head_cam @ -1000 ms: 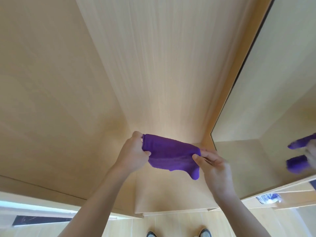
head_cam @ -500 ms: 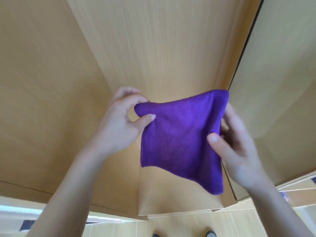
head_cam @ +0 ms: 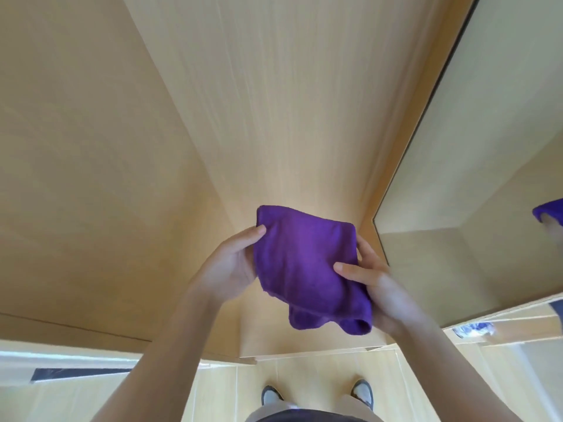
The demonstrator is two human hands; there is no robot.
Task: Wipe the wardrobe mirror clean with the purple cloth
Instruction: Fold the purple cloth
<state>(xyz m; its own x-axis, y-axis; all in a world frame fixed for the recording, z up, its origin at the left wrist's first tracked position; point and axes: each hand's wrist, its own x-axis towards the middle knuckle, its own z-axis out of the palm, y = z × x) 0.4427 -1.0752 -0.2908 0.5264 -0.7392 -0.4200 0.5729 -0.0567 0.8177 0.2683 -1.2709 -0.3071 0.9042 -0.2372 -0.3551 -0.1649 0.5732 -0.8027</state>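
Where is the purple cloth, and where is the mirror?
purple cloth (head_cam: pixel 301 263): head view, middle of the cloth held between both hands.
mirror (head_cam: pixel 487 178): head view, bare glass at the right.

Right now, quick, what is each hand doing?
Left hand: holds the left edge of the purple cloth, thumb on top.
Right hand: grips the cloth's right side, thumb pressed on it.

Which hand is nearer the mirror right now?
Right. The right hand grips the purple cloth beside the mirror; the left hand is across the cloth, farther away.
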